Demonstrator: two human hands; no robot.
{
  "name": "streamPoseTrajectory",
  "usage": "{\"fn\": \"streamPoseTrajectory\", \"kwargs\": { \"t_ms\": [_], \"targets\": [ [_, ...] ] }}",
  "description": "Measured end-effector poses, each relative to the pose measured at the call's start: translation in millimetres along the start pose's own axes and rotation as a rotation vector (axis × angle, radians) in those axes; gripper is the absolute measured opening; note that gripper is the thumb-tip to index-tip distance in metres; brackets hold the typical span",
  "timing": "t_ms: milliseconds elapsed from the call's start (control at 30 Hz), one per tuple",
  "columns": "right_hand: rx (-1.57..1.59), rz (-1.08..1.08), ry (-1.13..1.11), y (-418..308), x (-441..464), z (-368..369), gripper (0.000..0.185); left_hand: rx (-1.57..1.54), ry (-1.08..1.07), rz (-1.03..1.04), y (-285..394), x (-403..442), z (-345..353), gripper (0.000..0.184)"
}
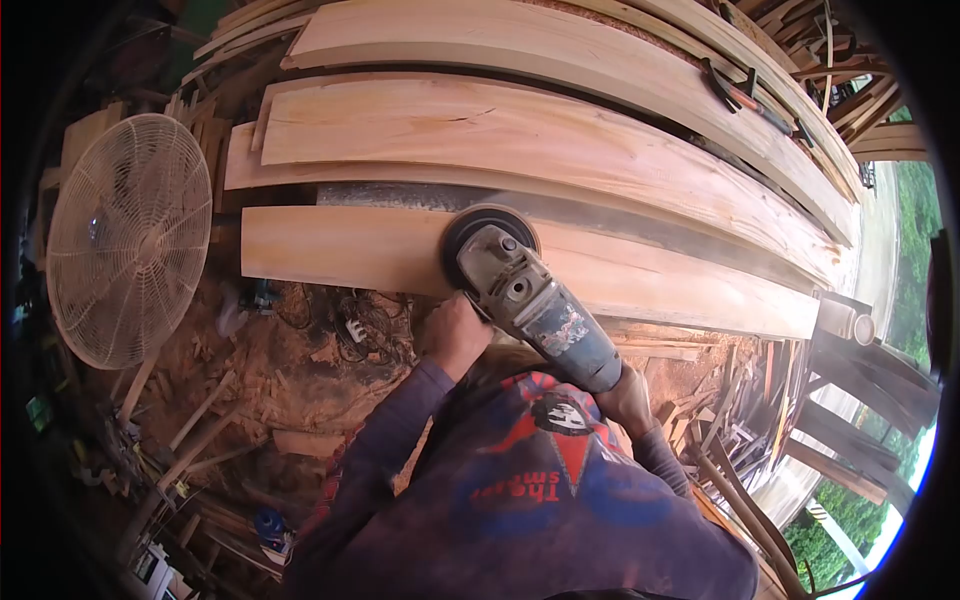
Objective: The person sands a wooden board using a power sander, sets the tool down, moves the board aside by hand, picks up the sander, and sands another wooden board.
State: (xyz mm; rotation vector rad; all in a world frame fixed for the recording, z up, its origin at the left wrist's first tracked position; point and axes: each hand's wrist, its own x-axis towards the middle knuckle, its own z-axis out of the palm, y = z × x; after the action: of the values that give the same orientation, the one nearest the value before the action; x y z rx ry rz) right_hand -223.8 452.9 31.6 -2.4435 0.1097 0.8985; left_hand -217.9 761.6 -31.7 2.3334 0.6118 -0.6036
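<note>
A worn blue-grey angle grinder (555,320) lies across the nearest wooden plank (340,245), its dark round disc (460,240) over the plank's face. My left hand (457,333) is closed beside the grinder's head, where its side grip would be; the grip itself is hidden by the fingers. At the rear end of the tool's body, my right hand (628,400) is wrapped round the housing, with its fingers partly out of sight. Whether the disc touches the wood all over cannot be made out.
Further wide planks (430,120) lie beyond, one with a hammer-like tool (740,95) on it. A large wire-caged fan (130,240) stands at the left. Sawdust, cables (355,325) and wood scraps cover the ground below. Dark boards (860,385) are at the right.
</note>
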Motion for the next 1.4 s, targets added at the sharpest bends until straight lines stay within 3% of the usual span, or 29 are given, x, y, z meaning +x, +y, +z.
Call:
{"fn": "streamPoseTrajectory", "kwargs": {
  "t_ms": [233, 367, 433, 500, 567, 600, 667, 833, 900, 933, 1033, 1100, 1133, 1267, 1333, 1400],
  "targets": [
    [0.131, 0.202, 0.139, 87, -42, -1, 0.044, 0.075, -0.140, 0.270, 83, 5, 45, 0.033],
    [0.256, 0.315, 0.195, 170, -55, 39, 0.038, 0.091, -0.183, 0.407, 110, 8, 70, 0.030],
    [0.032, 0.345, 0.091, 130, -64, 16, 0.033, 0.083, -0.221, 0.455, 116, 9, 72, 0.029],
    [0.203, 0.275, 0.177, 100, -68, 8, 0.030, 0.087, -0.244, 0.463, 114, 7, 60, 0.029],
    [0.073, 0.347, 0.087, 99, -59, 11, 0.032, 0.078, -0.258, 0.473, 103, 7, 47, 0.030],
    [-0.007, 0.305, 0.063, 98, -52, 19, 0.033, 0.064, -0.251, 0.453, 91, 7, 40, 0.031],
    [0.149, 0.198, 0.135, 78, -48, 28, 0.037, 0.032, -0.201, 0.365, 61, 7, 28, 0.032],
    [0.055, 0.070, -0.002, -3, -3, 48, 0.044, -0.041, -0.091, 0.117, -24, 7, -30, 0.031],
    [0.166, -0.002, -0.065, -37, 15, 56, 0.049, -0.118, -0.015, 0.027, -55, 9, -56, 0.040],
    [0.068, -0.040, -0.055, -41, 26, 66, 0.052, -0.143, -0.021, -0.021, -72, 12, -61, 0.043],
    [0.110, -0.103, -0.134, -140, 39, 66, 0.051, -0.140, 0.037, -0.043, -117, 23, -81, 0.045],
    [0.053, -0.194, -0.131, -91, 74, 104, 0.050, -0.193, 0.082, -0.058, -147, 34, -86, 0.040],
    [0.199, -0.147, -0.182, -66, 94, 124, 0.050, -0.200, 0.101, -0.082, -154, 34, -103, 0.037],
    [-0.105, -0.293, -0.232, -157, 99, 124, 0.050, -0.263, 0.161, -0.141, -207, 38, -121, 0.034],
    [-0.156, -0.327, -0.259, -199, 99, 132, 0.050, -0.277, 0.122, -0.203, -227, 39, -138, 0.037],
    [-0.132, -0.372, -0.244, -227, 101, 148, 0.049, -0.322, 0.241, -0.183, -250, 40, -149, 0.041]
  ]
}}
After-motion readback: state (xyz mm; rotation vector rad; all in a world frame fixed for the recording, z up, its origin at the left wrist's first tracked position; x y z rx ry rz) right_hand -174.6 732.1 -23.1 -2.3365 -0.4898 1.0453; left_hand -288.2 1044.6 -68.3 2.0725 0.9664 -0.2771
